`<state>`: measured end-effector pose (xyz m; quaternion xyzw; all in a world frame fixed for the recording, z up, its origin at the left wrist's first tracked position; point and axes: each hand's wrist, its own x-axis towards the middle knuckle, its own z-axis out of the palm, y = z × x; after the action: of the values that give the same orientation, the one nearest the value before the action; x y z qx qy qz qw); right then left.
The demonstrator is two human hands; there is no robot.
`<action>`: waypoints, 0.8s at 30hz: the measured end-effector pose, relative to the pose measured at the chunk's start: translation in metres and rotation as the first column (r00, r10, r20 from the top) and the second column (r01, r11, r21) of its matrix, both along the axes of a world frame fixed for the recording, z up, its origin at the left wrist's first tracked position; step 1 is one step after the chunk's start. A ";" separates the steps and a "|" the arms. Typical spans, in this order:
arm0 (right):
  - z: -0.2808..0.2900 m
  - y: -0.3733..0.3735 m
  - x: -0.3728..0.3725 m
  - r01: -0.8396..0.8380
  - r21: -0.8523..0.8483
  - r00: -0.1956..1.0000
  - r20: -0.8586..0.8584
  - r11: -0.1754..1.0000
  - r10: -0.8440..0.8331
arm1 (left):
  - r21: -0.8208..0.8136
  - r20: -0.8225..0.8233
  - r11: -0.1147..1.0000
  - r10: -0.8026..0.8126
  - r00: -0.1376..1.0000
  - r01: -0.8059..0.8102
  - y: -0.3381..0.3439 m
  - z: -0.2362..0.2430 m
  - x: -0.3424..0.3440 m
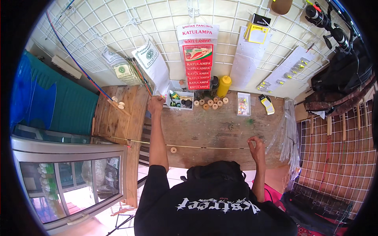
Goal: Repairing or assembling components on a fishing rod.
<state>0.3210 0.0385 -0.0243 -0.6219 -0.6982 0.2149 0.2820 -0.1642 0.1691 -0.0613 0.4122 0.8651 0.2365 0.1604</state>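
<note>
My left hand reaches to the left end of a white organizer box holding small bottles and dark round pots. Its fingers are curled closed, and whatever they grip is hidden. My right hand is over the right side of the workbench, thumb and fingertips pinched together; what is in the pinch is too small to make out. A thin pale rod with dark bands lies across the bench, and its right end meets my right hand. Near my left forearm, a small wooden ring sits by the rod.
Several wooden rings and a yellow squeeze bottle stand at the back. A clear tray of small packets and a yellow-black packet are right of them. Plastic sheeting hangs over the right edge; a glass-paned cabinet door is at left.
</note>
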 end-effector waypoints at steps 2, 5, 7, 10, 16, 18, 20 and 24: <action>-0.001 0.001 -0.002 -0.024 0.013 1.000 0.004 1.000 0.024 | -0.032 -0.020 0.999 -0.022 1.000 0.021 0.003 -0.003 -0.008; 0.002 0.001 -0.002 -0.031 0.000 0.999 0.004 1.000 0.031 | -0.129 -0.028 0.991 -0.035 0.999 0.032 0.011 -0.002 -0.009; 0.001 0.001 0.000 -0.031 -0.019 0.999 -0.014 0.999 0.031 | -0.139 -0.074 0.989 -0.056 0.996 0.045 0.016 -0.001 -0.005; 0.001 0.002 0.002 -0.031 -0.027 0.999 -0.032 0.999 0.030 | -0.151 -0.131 0.987 -0.068 0.989 0.048 0.021 -0.006 -0.008; 0.002 0.004 0.002 -0.015 -0.010 0.999 -0.042 1.000 0.015 | -0.065 -0.214 0.997 -0.059 0.975 0.046 0.013 -0.017 -0.008; 0.004 0.002 0.005 -0.008 0.002 0.999 -0.046 1.000 0.008 | -0.045 -0.170 0.996 -0.082 0.982 0.075 0.013 -0.010 0.002; 0.005 0.002 0.006 0.002 -0.038 0.999 -0.034 0.999 -0.003 | -0.027 -0.143 0.998 -0.059 0.988 0.055 0.014 -0.006 0.005; 0.000 -0.001 0.009 0.000 -0.024 0.997 -0.079 1.000 -0.002 | -0.007 -0.095 0.998 -0.057 0.994 0.057 0.012 -0.010 -0.003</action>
<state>0.3298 0.0379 -0.0239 -0.6165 -0.6836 0.2478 0.3020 -0.1669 0.1808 -0.0715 0.4470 0.8602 0.2102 0.1266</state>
